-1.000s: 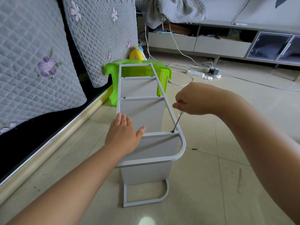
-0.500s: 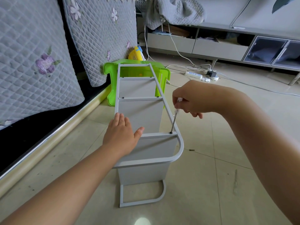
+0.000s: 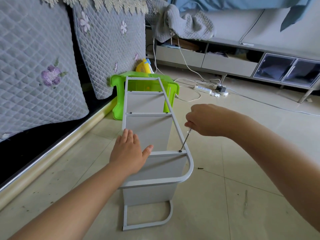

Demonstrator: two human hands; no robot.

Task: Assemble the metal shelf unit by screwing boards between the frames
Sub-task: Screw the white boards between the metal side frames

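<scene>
The white metal shelf unit [image 3: 189, 170] lies on its side on the floor, with grey boards [image 3: 149, 134] fixed between its two frames. My left hand [image 3: 129, 151] rests flat on the upper frame's left rail, fingers straight, thumb out toward the near crossbar. My right hand [image 3: 206, 120] grips a screwdriver [image 3: 185, 140], whose tip sits in a screw [image 3: 180, 151] at the right end of the near crossbar. The screwdriver's handle is mostly hidden in my fist.
A green plastic stool [image 3: 117, 97] stands behind the shelf's far end. One loose dark screw [image 3: 200, 168] lies on the tiles right of the frame. Quilted cushions [image 3: 34, 63] lean at the left. A power strip [image 3: 203, 89] and cables run near the low cabinet [image 3: 230, 64].
My right hand has turned on the screwdriver, its tip staying in the same screw. The left hand has stayed on the frame. The view has tilted up slightly.
</scene>
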